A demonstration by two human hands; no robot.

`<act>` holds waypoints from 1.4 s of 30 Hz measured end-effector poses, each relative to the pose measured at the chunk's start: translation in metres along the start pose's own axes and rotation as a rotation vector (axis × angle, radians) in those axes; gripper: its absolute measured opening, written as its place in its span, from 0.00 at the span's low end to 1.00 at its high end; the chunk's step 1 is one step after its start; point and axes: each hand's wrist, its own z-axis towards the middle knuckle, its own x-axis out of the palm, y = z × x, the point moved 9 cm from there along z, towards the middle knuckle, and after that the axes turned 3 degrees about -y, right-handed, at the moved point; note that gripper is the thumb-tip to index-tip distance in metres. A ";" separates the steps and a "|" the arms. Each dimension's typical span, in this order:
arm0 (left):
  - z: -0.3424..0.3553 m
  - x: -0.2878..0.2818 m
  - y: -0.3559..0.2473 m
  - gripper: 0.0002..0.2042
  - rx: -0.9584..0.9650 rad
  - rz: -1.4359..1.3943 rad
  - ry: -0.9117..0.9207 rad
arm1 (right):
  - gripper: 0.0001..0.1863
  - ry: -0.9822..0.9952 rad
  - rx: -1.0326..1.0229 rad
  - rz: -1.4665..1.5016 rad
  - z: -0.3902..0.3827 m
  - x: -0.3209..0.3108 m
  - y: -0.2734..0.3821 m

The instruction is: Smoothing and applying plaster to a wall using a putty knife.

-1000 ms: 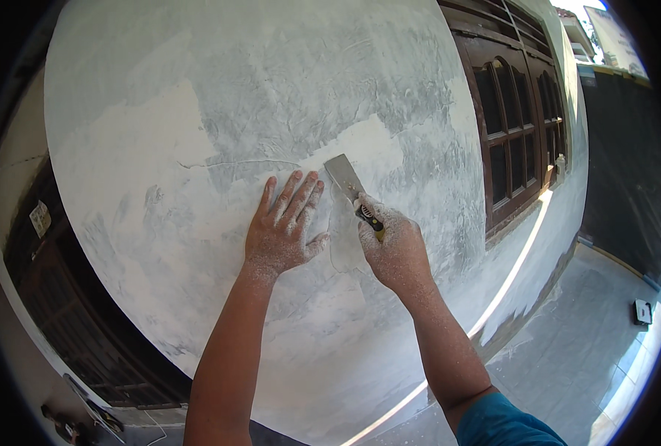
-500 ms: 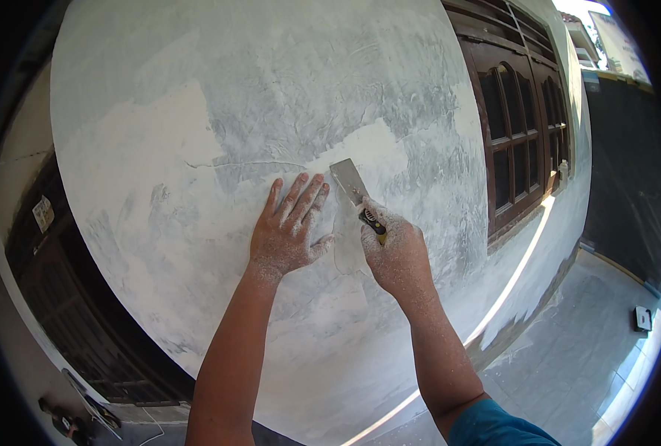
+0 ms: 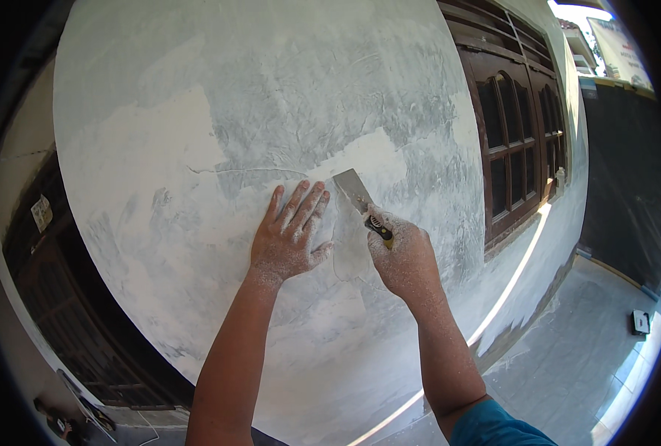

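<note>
My right hand [image 3: 403, 253] is wrapped round the black and yellow handle of a putty knife [image 3: 352, 190]. Its flat metal blade points up and to the left, against or very close to the wall. On the plaster wall [image 3: 286, 97], patchy in white and grey, my left hand [image 3: 292, 230] lies flat with its fingers spread, just left of the blade. White dust coats both hands and part of the right forearm. A thin crack line runs across the wall above my left fingertips, and a whiter smooth patch lies above the blade.
A brown wooden window [image 3: 514, 126] with panes and a sill is set in the wall at right. Dark brown door panels [image 3: 85, 297] stand at left. A dark sheet [image 3: 619, 178] hangs at far right, above a tiled floor [image 3: 561, 357] with a small black and white object [image 3: 639, 322].
The putty knife and my right hand have shifted slightly right and down along the wall. My left hand stays flat in nearly the same spot. The view has tilted a little.
</note>
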 end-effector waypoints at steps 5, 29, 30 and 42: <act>0.000 -0.002 -0.001 0.42 0.005 -0.007 -0.008 | 0.21 0.026 0.008 0.028 0.002 -0.001 -0.005; -0.036 0.025 -0.068 0.30 -0.216 -0.091 -0.023 | 0.20 0.113 0.012 0.062 -0.009 0.018 -0.024; -0.037 0.025 -0.072 0.27 -0.319 -0.294 -0.067 | 0.20 0.123 0.004 0.065 -0.012 0.019 -0.033; -0.034 0.060 -0.114 0.16 -1.317 -1.454 -0.125 | 0.19 0.658 -0.261 0.046 0.037 0.016 -0.042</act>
